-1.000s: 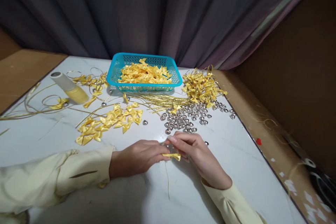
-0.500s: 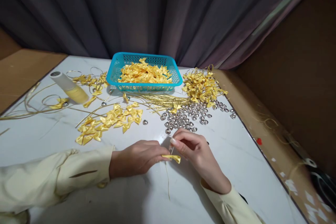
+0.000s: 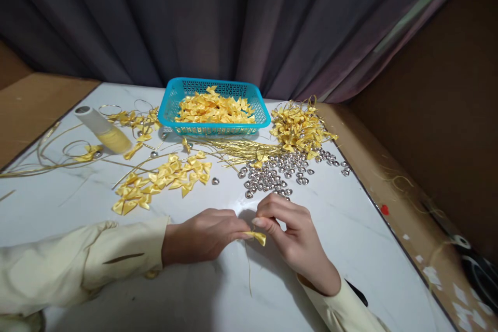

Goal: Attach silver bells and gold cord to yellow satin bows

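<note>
A yellow satin ribbon bow [image 3: 260, 238] is pinched between the thumb and fingers of my left hand [image 3: 212, 233], one loop jutting out to the right. Just above the bow, the thumb and forefinger of my right hand [image 3: 290, 236] are closed on a short bit of thin cord; their grip mostly hides it. A thin gold cord [image 3: 248, 270] hangs below the bow onto the white table [image 3: 175, 301]. Beyond my hands lie silver heart-shaped beads [image 3: 268, 176] in a loose heap. Loose yellow bows [image 3: 167, 174] are spread to the left.
A turquoise basket [image 3: 218, 126] of yellow bows stands at the back. Right of it is a pile of bows with cords [image 3: 299, 127], near a bundle of gold cords [image 3: 241, 150]. A tilted bottle [image 3: 103, 129] is at left. A black object [image 3: 357, 293] shows beside my right sleeve.
My right hand has lowered slightly, its fingertips closer to the bow. The bow has tipped a little downward. My left hand has barely moved.
</note>
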The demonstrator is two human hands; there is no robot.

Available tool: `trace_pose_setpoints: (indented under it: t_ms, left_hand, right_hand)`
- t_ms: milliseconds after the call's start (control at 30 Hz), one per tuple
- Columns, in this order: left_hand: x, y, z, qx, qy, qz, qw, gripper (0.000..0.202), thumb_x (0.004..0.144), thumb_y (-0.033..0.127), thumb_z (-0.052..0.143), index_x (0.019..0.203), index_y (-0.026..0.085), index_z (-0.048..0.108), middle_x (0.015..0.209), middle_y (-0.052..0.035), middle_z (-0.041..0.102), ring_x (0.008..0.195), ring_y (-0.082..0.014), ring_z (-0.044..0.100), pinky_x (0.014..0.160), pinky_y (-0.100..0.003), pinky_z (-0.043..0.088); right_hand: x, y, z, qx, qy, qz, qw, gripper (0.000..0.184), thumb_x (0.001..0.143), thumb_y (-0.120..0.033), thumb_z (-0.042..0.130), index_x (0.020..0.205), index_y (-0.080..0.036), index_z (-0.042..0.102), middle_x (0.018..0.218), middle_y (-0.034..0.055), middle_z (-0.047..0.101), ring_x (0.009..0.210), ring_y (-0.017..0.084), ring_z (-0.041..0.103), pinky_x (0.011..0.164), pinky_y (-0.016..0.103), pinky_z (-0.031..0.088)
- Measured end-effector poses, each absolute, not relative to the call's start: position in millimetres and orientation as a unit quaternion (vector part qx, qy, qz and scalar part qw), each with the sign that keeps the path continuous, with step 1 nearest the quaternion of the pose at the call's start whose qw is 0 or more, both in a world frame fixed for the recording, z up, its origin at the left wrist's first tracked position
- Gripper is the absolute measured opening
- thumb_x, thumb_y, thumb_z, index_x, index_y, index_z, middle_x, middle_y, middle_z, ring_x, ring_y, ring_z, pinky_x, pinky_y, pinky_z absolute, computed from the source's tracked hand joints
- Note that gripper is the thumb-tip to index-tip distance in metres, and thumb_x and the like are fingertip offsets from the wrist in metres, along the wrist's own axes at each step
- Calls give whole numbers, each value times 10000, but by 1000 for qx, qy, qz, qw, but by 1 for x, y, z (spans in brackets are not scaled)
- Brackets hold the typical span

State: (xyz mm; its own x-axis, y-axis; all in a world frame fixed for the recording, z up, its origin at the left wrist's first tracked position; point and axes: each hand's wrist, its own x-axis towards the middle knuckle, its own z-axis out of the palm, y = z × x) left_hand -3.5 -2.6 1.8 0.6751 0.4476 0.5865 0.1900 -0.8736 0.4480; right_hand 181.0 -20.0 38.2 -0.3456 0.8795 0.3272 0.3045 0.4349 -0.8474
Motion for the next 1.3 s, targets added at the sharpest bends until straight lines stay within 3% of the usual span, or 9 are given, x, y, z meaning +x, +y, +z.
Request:
trace_pose_setpoints:
  t_ms: [233, 433, 567, 800, 1067, 1167, 1300]
  left_hand:
    - [-4, -2, 1, 895, 170, 372, 175, 267, 978, 165, 282, 854, 146, 517, 620, -9, 587, 532, -115, 497, 531, -201, 422]
    - [-3, -3, 2, 899, 184, 366, 158, 314, 975, 163, 272, 815, 147, 542, 647, -35, 637, 577, -127, 577, 570, -212, 463]
    - [-1, 0, 5, 870, 215, 390, 210, 263, 974, 180, 326, 863, 147, 562, 698, -30, 665, 612, -106, 610, 597, -180, 484]
    - [-1, -2, 7, 850, 261, 382, 252, 252, 968, 185, 336, 841, 164, 553, 615, 20, 624, 537, -79, 580, 555, -153, 466]
    - [0, -3, 6, 867, 238, 390, 196, 271, 959, 163, 304, 795, 162, 521, 598, 13, 602, 523, -88, 551, 545, -171, 446]
    - [-1, -2, 6, 844, 275, 374, 269, 245, 946, 171, 339, 809, 165, 543, 648, 7, 626, 570, -91, 576, 565, -173, 456]
    - [1, 0, 5, 737, 347, 320, 484, 125, 893, 243, 475, 838, 169, 558, 670, 19, 629, 563, -89, 567, 525, -177, 442]
  right_hand:
    - [177, -22, 35, -390, -751, 356, 396, 238, 892, -159, 490, 663, -177, 552, 636, 13, 526, 611, 133, 504, 553, 253, 388]
    - [175, -23, 35, -414, -733, 356, 406, 262, 885, -184, 502, 627, -180, 544, 603, 5, 519, 573, 131, 491, 530, 257, 371]
    - [174, -22, 35, -439, -714, 334, 431, 256, 876, -184, 514, 622, -182, 541, 594, 2, 516, 557, 130, 481, 523, 255, 365]
    - [170, -24, 30, -453, -701, 325, 444, 268, 867, -174, 522, 600, -184, 513, 570, -5, 491, 542, 128, 453, 512, 251, 340]
    - [161, -26, 28, -474, -654, 357, 469, 296, 849, -182, 539, 555, -174, 512, 532, -16, 478, 517, 115, 446, 497, 237, 328]
    - [162, -27, 28, -486, -646, 349, 474, 302, 854, -190, 533, 552, -174, 519, 531, -15, 484, 514, 116, 447, 498, 240, 330]
    - [164, -27, 29, -505, -641, 320, 482, 282, 858, -202, 534, 578, -179, 532, 561, -7, 506, 534, 126, 466, 511, 251, 343]
